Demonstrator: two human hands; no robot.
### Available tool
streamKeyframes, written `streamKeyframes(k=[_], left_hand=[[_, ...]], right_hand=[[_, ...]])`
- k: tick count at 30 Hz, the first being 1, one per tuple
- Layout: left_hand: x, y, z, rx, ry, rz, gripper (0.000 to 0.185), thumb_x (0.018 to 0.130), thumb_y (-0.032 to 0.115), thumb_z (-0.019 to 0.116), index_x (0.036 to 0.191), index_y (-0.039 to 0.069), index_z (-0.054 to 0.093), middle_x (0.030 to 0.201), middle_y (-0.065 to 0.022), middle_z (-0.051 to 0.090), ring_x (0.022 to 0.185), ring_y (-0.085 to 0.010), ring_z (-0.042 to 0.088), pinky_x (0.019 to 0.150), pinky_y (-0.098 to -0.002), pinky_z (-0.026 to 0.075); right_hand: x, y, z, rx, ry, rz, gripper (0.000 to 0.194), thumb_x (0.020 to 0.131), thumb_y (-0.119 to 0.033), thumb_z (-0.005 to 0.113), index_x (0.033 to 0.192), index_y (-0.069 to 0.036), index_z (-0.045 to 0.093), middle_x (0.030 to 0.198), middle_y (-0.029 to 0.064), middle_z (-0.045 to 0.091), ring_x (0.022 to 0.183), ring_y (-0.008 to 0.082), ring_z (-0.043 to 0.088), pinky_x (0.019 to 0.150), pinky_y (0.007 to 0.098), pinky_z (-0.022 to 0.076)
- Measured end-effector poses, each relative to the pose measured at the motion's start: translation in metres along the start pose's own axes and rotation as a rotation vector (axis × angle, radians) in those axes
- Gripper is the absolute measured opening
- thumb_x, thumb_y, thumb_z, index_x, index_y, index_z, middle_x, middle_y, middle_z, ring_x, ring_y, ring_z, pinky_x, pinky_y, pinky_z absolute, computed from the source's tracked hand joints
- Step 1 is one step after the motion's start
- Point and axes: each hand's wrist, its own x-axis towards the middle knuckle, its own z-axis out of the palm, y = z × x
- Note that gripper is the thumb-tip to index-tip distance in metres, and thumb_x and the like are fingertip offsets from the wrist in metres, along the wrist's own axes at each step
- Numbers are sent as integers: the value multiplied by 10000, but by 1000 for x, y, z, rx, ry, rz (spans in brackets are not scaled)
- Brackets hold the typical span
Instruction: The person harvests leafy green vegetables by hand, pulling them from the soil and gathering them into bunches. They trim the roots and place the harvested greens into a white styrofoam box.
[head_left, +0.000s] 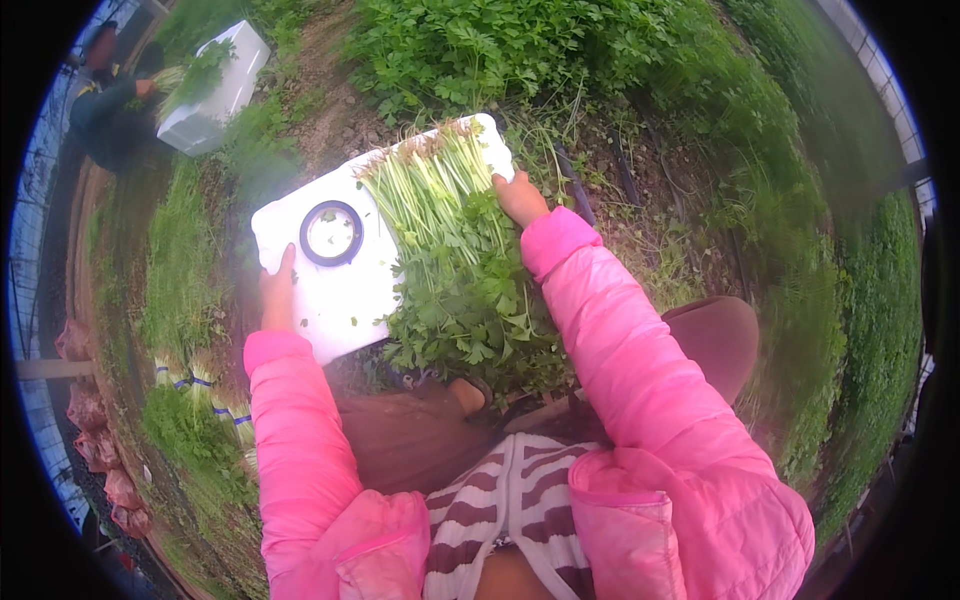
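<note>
A white foam board or box lid (345, 300) lies tilted in front of me. My left hand (279, 289) grips its left edge, the thumb on top. My right hand (519, 196) holds the right edge near the upper corner, beside the stems. Loose leafy green stalks with roots (442, 202), which look like celery or a similar herb, cover the board's right part; their roots point away from me and their leaves hang over the near edge. On the bare left part rests a roll of dark blue tape (331, 233), lying flat, with leaf scraps about it.
Bundles bound with blue tape (201, 382) lie on the ground at left. A co-worker (112, 112) handles stalks by a white foam box (244, 67) at upper left. Dense green plants (495, 52) grow ahead, with dark hoses (576, 184) on the soil. Red net sacks (94, 427) line the far left.
</note>
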Motion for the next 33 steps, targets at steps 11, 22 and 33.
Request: streamKeyframes(k=[11,22,33], left_hand=[[-34,61,39,12,-268,303,936,709,608,598,1210,-162,417,1228,-263,482,1162,-329,461,977,-346,337],[-17,78,120,143,-289,265,828,720,525,634,1215,-103,421,1208,-271,488,1128,-384,472,953,-387,357],[-110,133,169,87,-78,1416,529,775,290,615,1214,40,460,1260,-179,431,1196,-349,366,994,-458,292]], right_hand=[[-28,24,-111,-29,198,29,687,807,-445,426,1168,140,419,1147,337,497,1102,421,485,955,395,358],[-21,84,-122,46,288,172,666,833,-420,446,1240,102,371,1209,314,464,1138,416,449,966,390,335],[-56,60,-143,-155,390,30,632,846,-505,407,1269,-36,418,1152,252,519,1070,394,489,914,453,378]])
